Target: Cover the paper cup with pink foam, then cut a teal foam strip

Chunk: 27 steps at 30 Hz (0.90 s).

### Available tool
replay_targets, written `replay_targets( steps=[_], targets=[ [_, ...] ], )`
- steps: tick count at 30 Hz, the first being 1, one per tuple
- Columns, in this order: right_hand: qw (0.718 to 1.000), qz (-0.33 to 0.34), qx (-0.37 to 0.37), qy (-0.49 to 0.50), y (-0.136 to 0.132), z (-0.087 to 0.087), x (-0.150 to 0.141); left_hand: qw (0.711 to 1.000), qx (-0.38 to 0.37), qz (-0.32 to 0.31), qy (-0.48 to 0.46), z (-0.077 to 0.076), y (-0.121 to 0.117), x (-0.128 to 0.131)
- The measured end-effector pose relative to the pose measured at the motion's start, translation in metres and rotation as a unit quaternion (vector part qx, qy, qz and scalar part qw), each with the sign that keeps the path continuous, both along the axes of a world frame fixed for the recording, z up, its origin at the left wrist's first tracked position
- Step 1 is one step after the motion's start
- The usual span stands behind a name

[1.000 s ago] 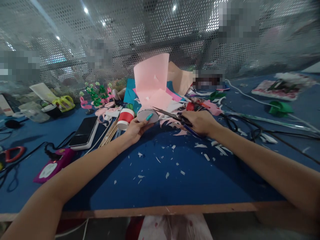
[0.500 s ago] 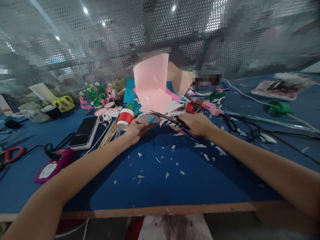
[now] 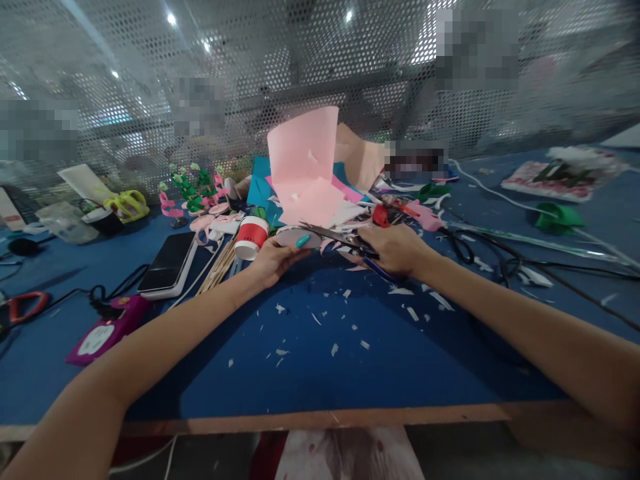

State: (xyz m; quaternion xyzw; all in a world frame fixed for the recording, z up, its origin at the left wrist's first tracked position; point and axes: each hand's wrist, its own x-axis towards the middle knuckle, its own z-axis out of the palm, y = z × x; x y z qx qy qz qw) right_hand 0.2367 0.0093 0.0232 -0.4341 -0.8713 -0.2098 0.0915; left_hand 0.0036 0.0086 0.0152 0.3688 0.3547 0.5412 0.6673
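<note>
A pale round disc (image 3: 295,236) is pinched between the thumb and fingers of my left hand (image 3: 274,261), its flat face tilted toward me. My right hand (image 3: 395,249) is closed round the dark handles of a pair of scissors (image 3: 336,235). Their blades point left and lie at the disc's far right rim; whether they bite into it I cannot make out. Just left of the disc lies a red and white paper cup (image 3: 251,238). Behind it stands a curled pink sheet (image 3: 304,150), with a pink piece at its foot.
Pale scraps (image 3: 334,349) are strewn over the blue table (image 3: 310,387). To the left are thin sticks (image 3: 215,270), a phone (image 3: 169,262), a purple device (image 3: 107,330) and pink-green craft flowers (image 3: 197,187). Black cables (image 3: 510,257) run along the right. A perforated metal screen (image 3: 300,67) closes off the back.
Both hands stay almost where they were. The disc has turned very slightly in my left hand, and the scissors have barely shifted.
</note>
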Motion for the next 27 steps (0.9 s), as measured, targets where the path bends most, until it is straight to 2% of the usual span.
replay_targets(
  steps=[21, 27],
  targets=[
    [0.999, -0.031, 0.000, -0.019, -0.0030, 0.0023, -0.0035, 1.000, 0.002, 0.005, 0.001, -0.0040, 0.0030, -0.0003],
    [0.999, -0.032, 0.025, 0.027, -0.0005, 0.0008, -0.0002, 1.000, 0.010, 0.008, -0.002, -0.0048, 0.0029, -0.0009]
  ],
)
